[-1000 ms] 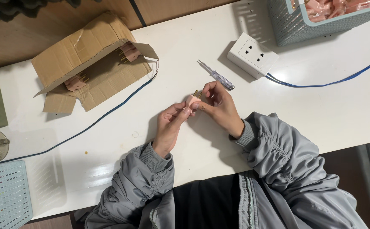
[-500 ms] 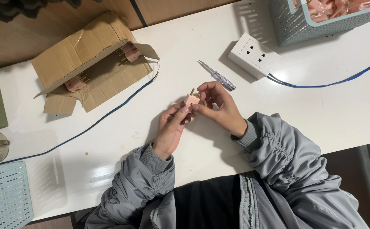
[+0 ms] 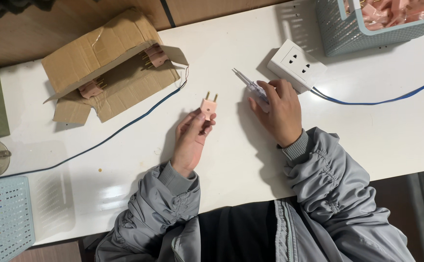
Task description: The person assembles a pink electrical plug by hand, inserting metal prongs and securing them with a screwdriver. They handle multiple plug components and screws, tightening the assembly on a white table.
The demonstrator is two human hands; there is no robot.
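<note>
My left hand (image 3: 192, 138) pinches a small pink two-pin plug (image 3: 208, 105) at the fingertips, its brass pins pointing away from me. My right hand (image 3: 280, 109) rests to the right on the white table (image 3: 231, 155), fingers laid over the handle of a clear-handled tester screwdriver (image 3: 247, 83), whose metal tip points up-left. Whether the fingers grip the handle or only touch it is unclear. A white wall socket block (image 3: 297, 65) lies just beyond my right hand.
An opened cardboard box (image 3: 110, 68) with pink plugs sits at the upper left. A blue cable (image 3: 124, 128) runs across the table; another blue cable (image 3: 377, 99) leaves the socket. A pale mesh basket (image 3: 362, 31) of pink parts stands top right, another basket (image 3: 3, 218) bottom left.
The hands have separated. My left hand kept the pink plug and lifted it slightly left; my right hand moved right onto the screwdriver by the socket.
</note>
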